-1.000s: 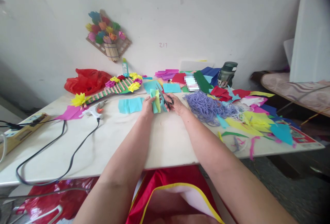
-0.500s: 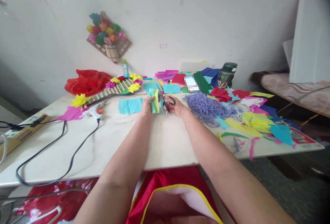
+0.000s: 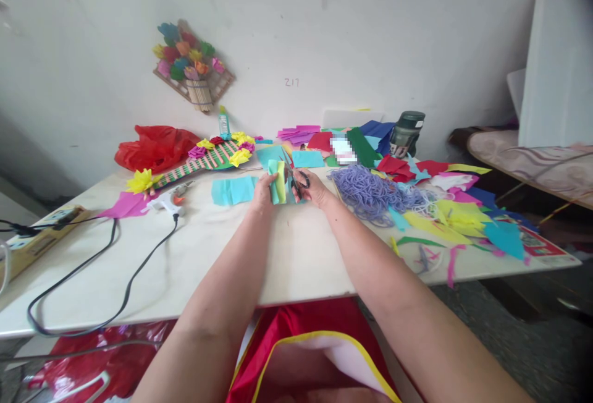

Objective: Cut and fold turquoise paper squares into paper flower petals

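My left hand (image 3: 265,190) is closed on a small folded stack of turquoise and yellow crepe paper (image 3: 278,182), held upright over the table. In my right hand (image 3: 314,188) is a pair of scissors (image 3: 296,182) with dark handles, its blades pointing up and away beside the paper's right edge. Whether the blades touch the paper I cannot tell. A turquoise paper strip (image 3: 234,191) lies left of my left hand, and further turquoise pieces (image 3: 307,159) lie just beyond the scissors.
Purple yarn (image 3: 365,193) and coloured paper scraps (image 3: 458,220) cover the right side. A white glue gun (image 3: 167,201) with a looping black cord (image 3: 127,295) lies left, near a power strip (image 3: 49,234). Behind are a flower-decorated guitar shape (image 3: 199,165), red bag (image 3: 155,148) and dark bottle (image 3: 407,134).
Both hands keep nearly the same place, with the paper and scissors still held. The whole view has shifted very slightly.
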Tool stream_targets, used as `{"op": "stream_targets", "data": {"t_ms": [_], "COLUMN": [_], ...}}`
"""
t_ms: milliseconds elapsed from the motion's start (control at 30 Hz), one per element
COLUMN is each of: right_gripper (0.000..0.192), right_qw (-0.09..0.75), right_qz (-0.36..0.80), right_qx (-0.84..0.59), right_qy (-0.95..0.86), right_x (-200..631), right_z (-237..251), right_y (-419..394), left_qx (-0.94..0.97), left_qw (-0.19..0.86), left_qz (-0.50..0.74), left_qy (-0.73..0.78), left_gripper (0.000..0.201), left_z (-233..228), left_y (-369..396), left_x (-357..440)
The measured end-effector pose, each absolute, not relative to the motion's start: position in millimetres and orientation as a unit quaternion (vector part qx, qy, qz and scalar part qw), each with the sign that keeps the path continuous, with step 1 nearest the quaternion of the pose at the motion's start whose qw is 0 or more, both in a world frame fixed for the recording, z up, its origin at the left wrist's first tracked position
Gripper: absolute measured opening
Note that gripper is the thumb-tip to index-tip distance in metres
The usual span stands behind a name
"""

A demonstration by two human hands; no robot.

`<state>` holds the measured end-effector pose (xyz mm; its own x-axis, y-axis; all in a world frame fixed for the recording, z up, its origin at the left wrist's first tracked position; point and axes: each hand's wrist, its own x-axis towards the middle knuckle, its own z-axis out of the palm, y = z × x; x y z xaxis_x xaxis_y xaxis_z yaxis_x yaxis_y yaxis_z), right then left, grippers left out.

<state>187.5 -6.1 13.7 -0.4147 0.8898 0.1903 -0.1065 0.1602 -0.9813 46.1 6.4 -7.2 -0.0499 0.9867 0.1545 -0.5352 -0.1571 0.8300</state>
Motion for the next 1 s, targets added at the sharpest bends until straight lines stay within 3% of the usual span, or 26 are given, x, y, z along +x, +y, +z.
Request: {"op": "stream_targets", "data": {"t_ms": [733,1000], "right_gripper": [0.036,0.041], "right_qw": [0.477,0.477], "right_qz": [0.565,0.556], "right_qx": [-0.342,-0.341], "right_qy": [-0.581,-0.589], "right_x": [181.6,181.7], "right_z": [17.1,12.2], "right_y": [-8.3,-3.0], "left_qx": [0.366,0.377], "left_qw": [0.573,0.579], "left_qz": [0.661,0.658], "left_qy": [0.316,0.3], "left_gripper": [0.018,0.02], "left_z": [-3.6,-3.3], "left_y": [0.8,-0.3], "left_x": [48.7,50.0]}}
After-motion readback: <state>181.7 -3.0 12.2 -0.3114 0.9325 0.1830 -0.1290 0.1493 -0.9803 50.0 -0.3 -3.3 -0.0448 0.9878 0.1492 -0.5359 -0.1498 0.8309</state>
